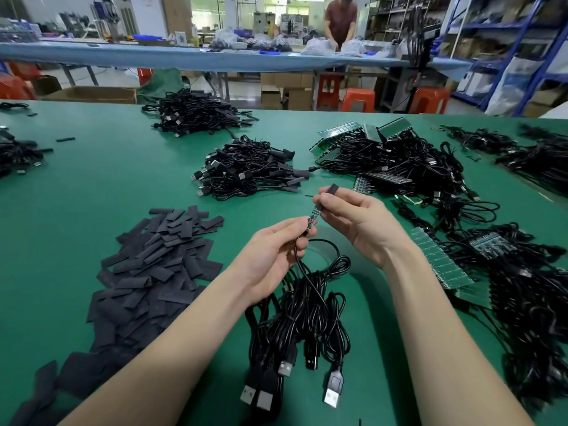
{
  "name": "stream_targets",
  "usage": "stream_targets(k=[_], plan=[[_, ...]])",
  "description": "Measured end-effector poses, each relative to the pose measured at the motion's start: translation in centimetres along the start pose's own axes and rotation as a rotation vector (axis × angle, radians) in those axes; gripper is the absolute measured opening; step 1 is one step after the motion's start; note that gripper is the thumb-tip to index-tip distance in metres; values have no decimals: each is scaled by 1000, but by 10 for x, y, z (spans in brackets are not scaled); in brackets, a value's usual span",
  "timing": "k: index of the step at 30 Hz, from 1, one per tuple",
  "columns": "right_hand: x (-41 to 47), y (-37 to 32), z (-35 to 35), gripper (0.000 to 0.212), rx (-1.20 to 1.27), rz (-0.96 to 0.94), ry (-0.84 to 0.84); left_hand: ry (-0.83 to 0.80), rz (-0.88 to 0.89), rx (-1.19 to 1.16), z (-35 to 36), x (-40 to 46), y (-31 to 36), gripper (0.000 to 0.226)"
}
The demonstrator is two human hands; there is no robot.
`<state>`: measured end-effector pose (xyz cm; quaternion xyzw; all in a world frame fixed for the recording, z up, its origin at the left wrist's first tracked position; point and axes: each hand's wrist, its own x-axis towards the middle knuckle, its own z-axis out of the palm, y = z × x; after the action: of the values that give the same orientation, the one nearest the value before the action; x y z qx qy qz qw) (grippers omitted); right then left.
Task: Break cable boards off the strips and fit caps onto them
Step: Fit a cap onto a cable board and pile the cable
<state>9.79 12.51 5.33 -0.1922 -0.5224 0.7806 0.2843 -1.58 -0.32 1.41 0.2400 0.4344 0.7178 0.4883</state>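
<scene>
Above the middle of the green table [123, 167], both hands work on one small cable board [313, 217]. The left hand [270, 256] pinches the board's lower end, where its black cable [310, 272] joins, between thumb and fingertips; the cable loops down toward six o'clock into a bundle of cables with USB plugs [307, 342] lying between the forearms. The right hand [353, 216] holds a black cap [329, 195] in curled fingers, its lower edge over the board's upper tip — how far the board sits inside cannot be told. At about eight o'clock from the hands lies a heap of flat black caps [153, 265]. At eleven to twelve o'clock, farther off, sit two piles of black cables [246, 170]. From one to four o'clock spreads a tangle of cables still joined to green board strips [442, 259] — some strips lie flat, some lean on the pile. Beyond the table a person [339, 20] stands at a long blue bench [153, 56].
</scene>
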Motion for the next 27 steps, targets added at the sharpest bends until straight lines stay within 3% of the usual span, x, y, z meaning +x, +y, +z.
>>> stream_targets(k=[8, 13, 19, 27], plan=[[-13, -16, -18, 14, -107, 163, -162, -113, -28, 72, -4, -5, 0, 16], [-17, -22, -19, 16, -234, 91, -255, -136, -27, 62, -4, -7, 1, 16], [-19, -9, -10, 15, -200, -34, -190, -139, -12, 21, -2, -8, 4, 15], [-21, -12, -12, 20, -282, 41, -316, -153, -5, 29, -3, -8, 3, 24]])
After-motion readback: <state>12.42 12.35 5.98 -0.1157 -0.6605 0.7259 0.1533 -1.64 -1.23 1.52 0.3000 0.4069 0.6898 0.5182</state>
